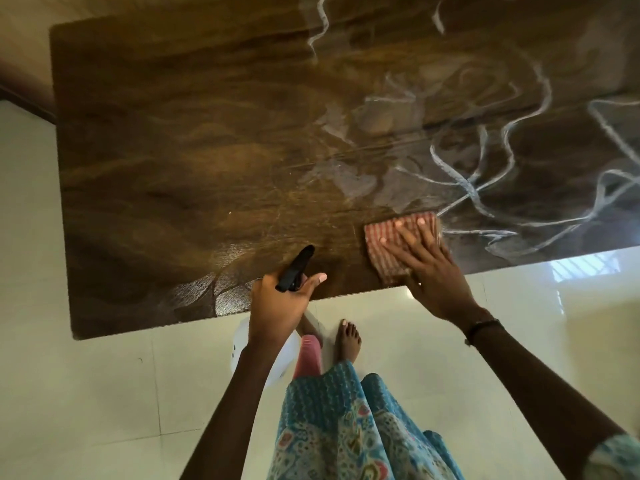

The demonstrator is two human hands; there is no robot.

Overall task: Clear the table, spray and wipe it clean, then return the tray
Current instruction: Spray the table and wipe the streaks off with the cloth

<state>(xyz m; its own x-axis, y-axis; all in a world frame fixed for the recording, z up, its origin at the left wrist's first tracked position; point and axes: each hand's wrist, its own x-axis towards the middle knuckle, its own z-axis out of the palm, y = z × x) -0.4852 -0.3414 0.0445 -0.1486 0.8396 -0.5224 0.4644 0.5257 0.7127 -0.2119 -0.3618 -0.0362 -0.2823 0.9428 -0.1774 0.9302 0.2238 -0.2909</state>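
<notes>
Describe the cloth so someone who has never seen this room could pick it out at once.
Start at the big dark wooden table and follow its near edge towards the right. There the right hand presses flat on a small cloth at the table's edge. It is the only fabric on the table, red-and-white striped, unlike the black-nozzled spray bottle that the left hand grips beside it.

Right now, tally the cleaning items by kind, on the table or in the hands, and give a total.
Spray bottle: 1, black-nozzled spray bottle with a white body, gripped by the left hand.
Cloth: 1, red checked cloth, pressed flat on the table by the right hand.
Total: 2
</notes>
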